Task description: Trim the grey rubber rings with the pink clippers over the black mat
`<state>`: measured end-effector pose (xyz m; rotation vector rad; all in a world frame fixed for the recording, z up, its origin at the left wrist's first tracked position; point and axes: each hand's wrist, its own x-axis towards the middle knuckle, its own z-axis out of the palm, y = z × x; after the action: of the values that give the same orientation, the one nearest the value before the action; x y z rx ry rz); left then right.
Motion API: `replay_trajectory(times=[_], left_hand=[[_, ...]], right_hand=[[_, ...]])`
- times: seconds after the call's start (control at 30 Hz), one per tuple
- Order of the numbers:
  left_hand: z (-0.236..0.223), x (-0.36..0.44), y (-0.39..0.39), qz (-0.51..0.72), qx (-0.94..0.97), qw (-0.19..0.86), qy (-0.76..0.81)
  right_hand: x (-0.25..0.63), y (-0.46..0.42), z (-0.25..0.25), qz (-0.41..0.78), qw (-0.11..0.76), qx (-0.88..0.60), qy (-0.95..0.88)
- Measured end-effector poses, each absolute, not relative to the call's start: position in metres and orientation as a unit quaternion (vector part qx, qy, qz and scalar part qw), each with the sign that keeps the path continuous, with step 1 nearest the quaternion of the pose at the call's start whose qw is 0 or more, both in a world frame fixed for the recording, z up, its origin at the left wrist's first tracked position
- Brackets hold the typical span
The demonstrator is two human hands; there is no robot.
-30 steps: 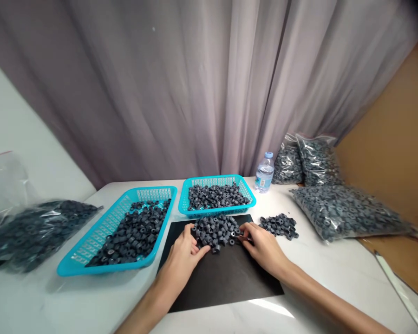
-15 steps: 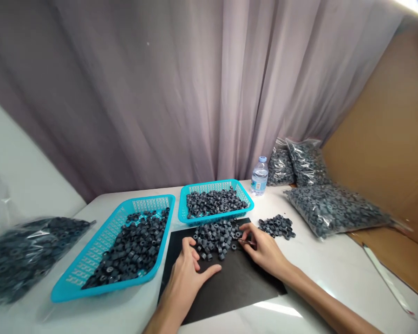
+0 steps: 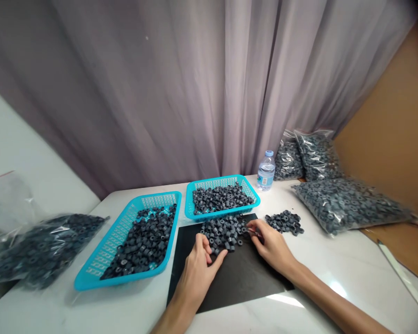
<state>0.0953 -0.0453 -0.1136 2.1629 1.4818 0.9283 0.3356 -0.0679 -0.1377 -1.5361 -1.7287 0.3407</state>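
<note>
Pinching a slim reddish item (image 3: pixel 256 234) in my right hand (image 3: pixel 270 243), I work at the right edge of the pile of grey rings (image 3: pixel 225 233), on the black mat (image 3: pixel 238 280) at lower centre. My left hand (image 3: pixel 197 273) curls loosely at the pile's near left, thumb spread, gripping nothing I can see. I judge this partway: a smaller heap (image 3: pixel 284 222) lies apart at centre right, while plenty sits before me; which rings are finished I cannot tell.
</note>
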Motion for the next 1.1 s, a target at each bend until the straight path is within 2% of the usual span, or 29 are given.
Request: replay_trajectory(times=[0.27,0.57,0.83,1.1], left_hand=[[-0.106,0.096,-0.055,0.206,0.895,0.029,0.395],[-0.106,0.113,-0.042,0.231,0.91,-0.034,0.344],[-0.113,0.108,-0.048,0.265,0.916,-0.122,0.276],[-0.114,0.107,-0.054,0.292,0.924,-0.104,0.224]], right_hand=[[0.337,-0.064,-0.134,0.136,0.39,-0.609,-0.677],[0.336,-0.048,-0.137,0.128,0.342,-0.604,-0.709],[0.33,-0.054,-0.13,0.125,0.371,-0.572,-0.721],[0.333,-0.06,-0.13,0.091,0.4,-0.55,-0.728]])
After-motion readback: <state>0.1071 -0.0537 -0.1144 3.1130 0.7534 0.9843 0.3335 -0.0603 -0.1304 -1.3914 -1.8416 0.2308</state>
